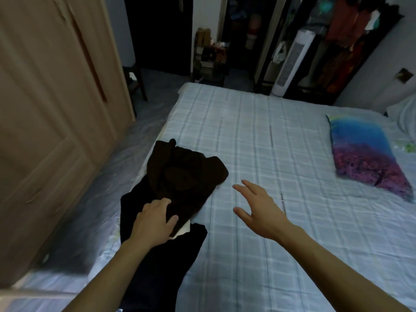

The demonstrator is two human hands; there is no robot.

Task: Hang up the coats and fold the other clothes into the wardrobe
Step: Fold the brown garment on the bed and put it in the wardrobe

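On the far left stands one big tan wardrobe [51, 104]. Its doors look closed. A bit of grey floor [135, 154] shows between the wardrobe and the bed.

Next comes one bed [270, 154] with a pale blue checked sheet. Two dark pieces of clothing lie near the bed's left edge. One is a dark brown garment [186, 174]. It lies bunched up on top. Under it, and closer to the person, lies a black garment [162, 266] that runs down toward the bottom of the view. A small bit of white [183, 230] peeks out where the two meet. It is too dark to tell what sort of clothes they are.

The left hand [155, 221] rests on the near edge of the brown garment. Its fingers [162, 204] are curled down into the cloth, and the thumb lies on top by the white bit. It seems to be taking hold of the cloth.

To the right, the right hand [258, 208] hangs over the bare sheet, just beside the brown garment and not touching it. Its fingers are spread wide and hold nothing.

Further right, one bright pillow [364, 152] lies on the bed. It is blue at the top and pink and purple lower down. One white pillow [405, 115] shows at the far right edge.

Behind the bed stands one tall white tower fan [290, 61]. Beside it, red and orange clothes [346, 37] hang on a dark rack.
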